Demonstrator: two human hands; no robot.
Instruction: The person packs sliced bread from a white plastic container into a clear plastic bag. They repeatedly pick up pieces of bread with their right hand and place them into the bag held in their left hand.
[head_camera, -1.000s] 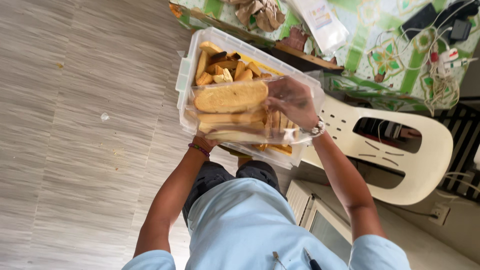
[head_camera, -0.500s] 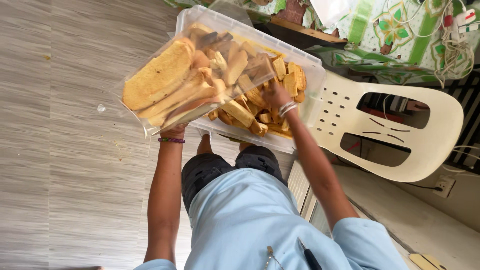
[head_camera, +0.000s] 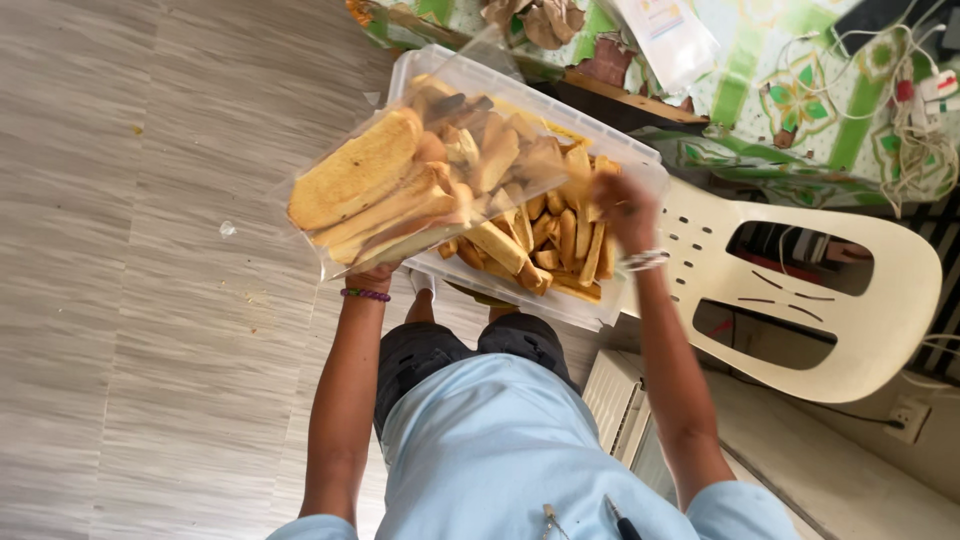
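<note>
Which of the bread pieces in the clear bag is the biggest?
The wide, flat golden slab at the bag's left end; the other pieces are narrower sticks.

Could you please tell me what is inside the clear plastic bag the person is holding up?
The clear bag holds toasted bread slices, one broad golden piece facing out. The left hand supports it from below. Slices deeper inside are covered by those in front.
</note>
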